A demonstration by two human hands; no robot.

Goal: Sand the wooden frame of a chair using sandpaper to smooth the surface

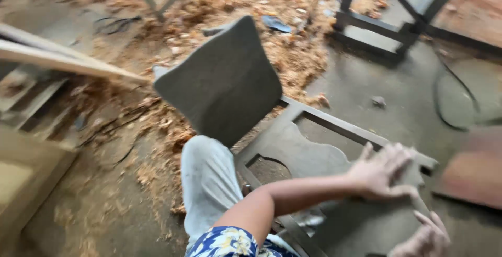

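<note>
Left hand [379, 172], right of centre: fingers spread, palm flat on grey wooden frame [293, 147]. Right hand [423, 238], lower right: open, blurred, holding nothing.

left hand [379, 172] flat on grey cutout panel [293, 147] | right hand [423, 238] beside

Head camera, tilted down steeply, close over floor [376, 105].

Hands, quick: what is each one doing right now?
Left hand: open, fingers spread, resting flat on the grey carved panel, holding nothing.
Right hand: open at the frame's bottom edge, just over the panel; contact cannot be told.
</note>
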